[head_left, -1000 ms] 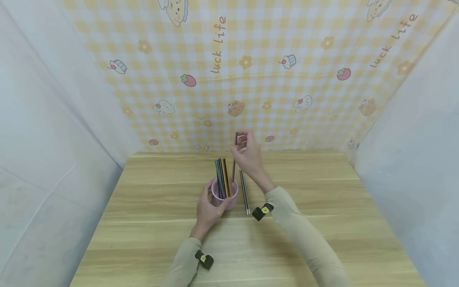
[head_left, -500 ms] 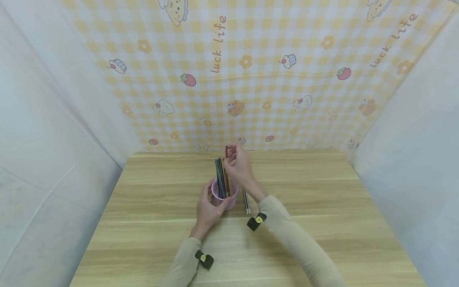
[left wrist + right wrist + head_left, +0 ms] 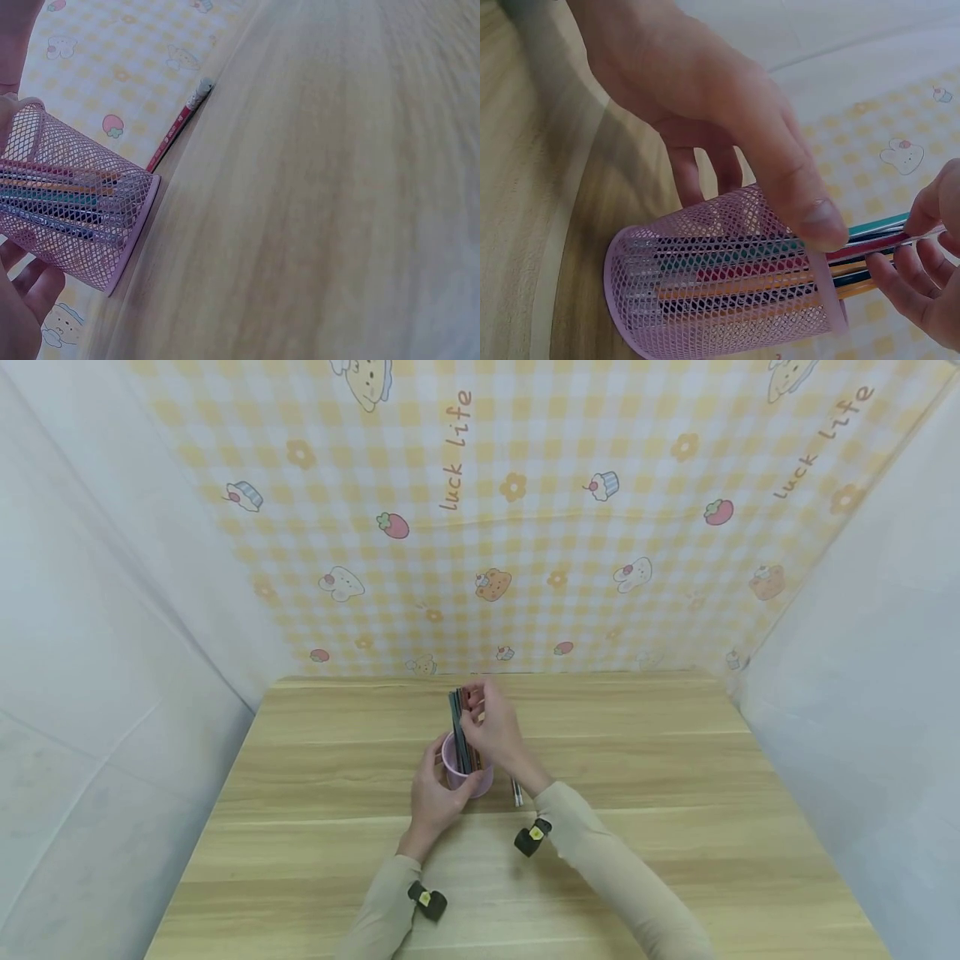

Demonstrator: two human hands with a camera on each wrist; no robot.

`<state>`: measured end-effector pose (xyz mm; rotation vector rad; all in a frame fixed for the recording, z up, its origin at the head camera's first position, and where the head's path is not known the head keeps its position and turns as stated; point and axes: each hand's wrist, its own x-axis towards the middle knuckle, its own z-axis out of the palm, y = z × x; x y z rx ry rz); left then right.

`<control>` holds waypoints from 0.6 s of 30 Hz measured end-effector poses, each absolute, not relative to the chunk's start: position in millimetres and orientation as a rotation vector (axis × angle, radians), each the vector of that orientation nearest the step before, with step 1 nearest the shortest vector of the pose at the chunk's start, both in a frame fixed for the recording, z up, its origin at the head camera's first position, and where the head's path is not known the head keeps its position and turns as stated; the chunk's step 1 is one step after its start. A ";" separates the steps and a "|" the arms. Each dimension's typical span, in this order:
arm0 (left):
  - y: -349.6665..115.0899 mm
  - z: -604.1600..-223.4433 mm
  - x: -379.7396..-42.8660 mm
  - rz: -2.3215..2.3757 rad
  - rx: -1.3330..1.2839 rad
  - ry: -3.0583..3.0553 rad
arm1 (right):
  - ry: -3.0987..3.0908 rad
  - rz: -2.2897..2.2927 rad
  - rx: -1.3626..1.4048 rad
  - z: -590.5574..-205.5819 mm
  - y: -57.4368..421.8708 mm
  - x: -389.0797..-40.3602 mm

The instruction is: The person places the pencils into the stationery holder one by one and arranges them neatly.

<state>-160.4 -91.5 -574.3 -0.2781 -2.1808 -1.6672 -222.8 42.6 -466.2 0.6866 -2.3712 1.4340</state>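
My left hand [image 3: 437,797] grips a pink mesh pen cup [image 3: 720,285], its thumb at the near rim and its fingers round the side. The cup stands upright on the table. Several pencils [image 3: 457,731], green, orange, red and black, lean inside it. Over the cup, my right hand [image 3: 495,727] pinches a dark red pencil [image 3: 866,246] whose lower part sits within the mesh. Just right of the cup lies a loose striped pencil [image 3: 517,793], mostly hidden under the right forearm. The left wrist view shows a red side of a loose pencil [image 3: 174,135] with a pale end.
The wood-grain table [image 3: 300,827] meets a yellow checked cloth backdrop [image 3: 555,535] at its far edge. White cloth walls [image 3: 82,635] flank both sides. Each sleeve carries a black wrist camera [image 3: 533,837].
My right hand has moved left and down, lowering the dark red pencil among the others in the cup. The left hand and the cup stay in place.
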 end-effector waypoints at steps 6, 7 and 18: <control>-91.1 -573.3 -160.2 -1.658 -0.290 -2.164 | -2.408 1.449 0.608 -468.0 43.7 -222.5; -91.0 -573.1 -160.1 -1.659 -0.290 -2.162 | -2.409 1.461 0.592 -467.8 44.3 -222.5; -90.2 -573.7 -159.8 -1.672 -0.257 -2.170 | -2.358 1.450 0.506 -465.1 58.9 -231.8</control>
